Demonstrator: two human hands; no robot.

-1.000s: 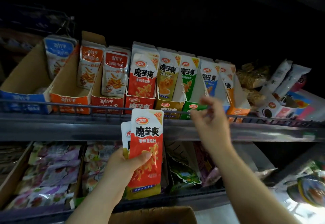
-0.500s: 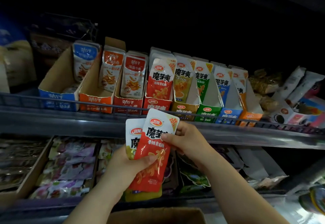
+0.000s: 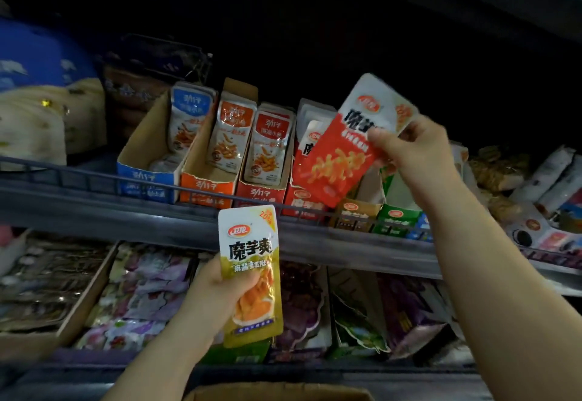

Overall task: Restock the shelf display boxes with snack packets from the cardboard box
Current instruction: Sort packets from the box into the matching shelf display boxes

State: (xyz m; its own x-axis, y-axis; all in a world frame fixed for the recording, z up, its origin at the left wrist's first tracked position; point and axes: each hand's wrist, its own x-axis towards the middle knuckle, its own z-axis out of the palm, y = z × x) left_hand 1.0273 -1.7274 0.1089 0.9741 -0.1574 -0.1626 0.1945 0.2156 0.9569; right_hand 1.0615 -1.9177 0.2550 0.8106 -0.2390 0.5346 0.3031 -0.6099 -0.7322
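- The right hand (image 3: 415, 149) pinched a red packet (image 3: 340, 161), tilted, just over the red display box (image 3: 302, 204).
- The left hand (image 3: 226, 287) held a yellow packet (image 3: 252, 274) upright below the shelf (image 3: 157, 221).

With right hand (image 3: 412, 152), pinches red snack packet (image 3: 340, 161) near its top, tilted over red display box (image 3: 302, 204) at upper shelf's (image 3: 94, 211) front edge. With left hand (image 3: 220, 287), grips yellow packet (image 3: 252, 268) upright, overlapping that edge.

2 hands (image 3: 220, 281) (image 3: 415, 152), 2 held packets (image 3: 248, 243) (image 3: 340, 161)
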